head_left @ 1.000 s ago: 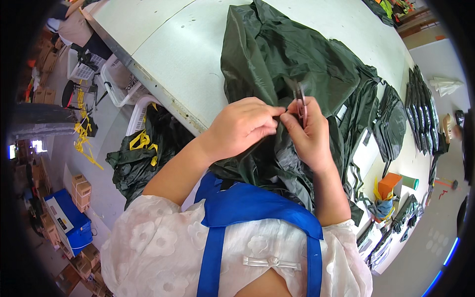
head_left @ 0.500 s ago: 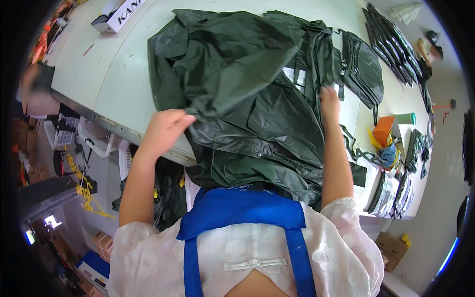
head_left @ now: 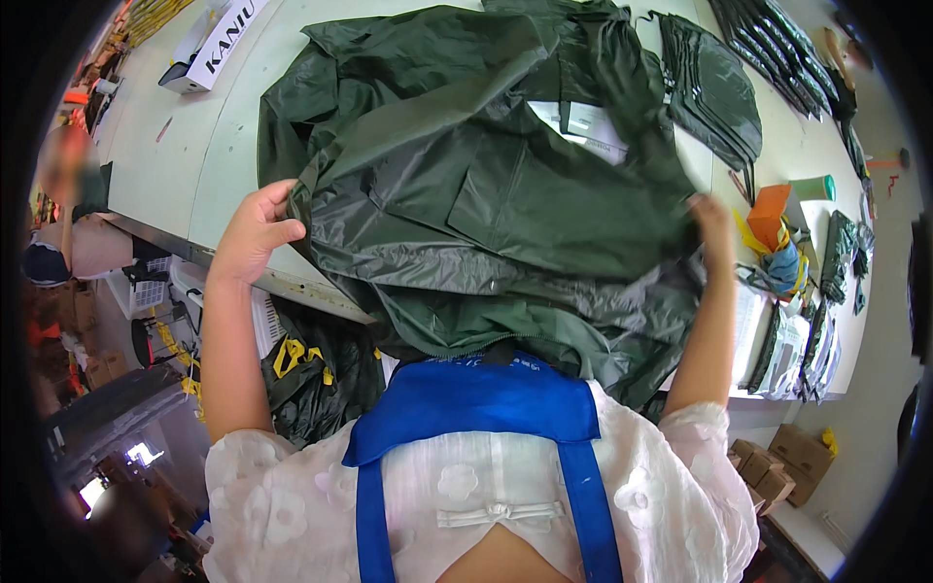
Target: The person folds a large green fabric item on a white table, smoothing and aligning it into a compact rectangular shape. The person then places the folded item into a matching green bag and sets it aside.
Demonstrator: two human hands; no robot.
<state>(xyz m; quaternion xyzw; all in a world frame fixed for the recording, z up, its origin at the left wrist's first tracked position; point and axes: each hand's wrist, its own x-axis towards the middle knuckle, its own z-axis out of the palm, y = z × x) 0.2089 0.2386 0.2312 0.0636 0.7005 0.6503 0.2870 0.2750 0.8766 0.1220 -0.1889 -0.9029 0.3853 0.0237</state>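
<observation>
A dark green rain jacket (head_left: pixel 544 209) of shiny fabric lies spread in front of me, with a pocket flap showing and a zip along its near edge. My left hand (head_left: pixel 258 233) is closed on its left edge, thumb and fingers pinching the cloth. At the opposite edge my right hand (head_left: pixel 714 233), slightly blurred, grips the fabric. Between the two hands the cloth is stretched sideways in loose folds. The near part of the jacket hangs over the table's front edge against my blue apron (head_left: pixel 476 408). Through a gap in the cloth a white printed sheet (head_left: pixel 583 126) shows.
Folded dark green pouches (head_left: pixel 705 87) lie beyond my right hand, with flat black packets (head_left: pixel 777 58) farther right. An orange box (head_left: pixel 773 216) and a green tape roll (head_left: pixel 813 188) stand on the right. At the far left sits a white carton (head_left: pixel 219 49). Another person (head_left: pixel 87 248) is at the left.
Both hands have moved apart, left hand leftward and right hand rightward, pulling the jacket wider. The raised fold has come down, and the pocket flap now shows. The right hand has taken hold of the edge.
</observation>
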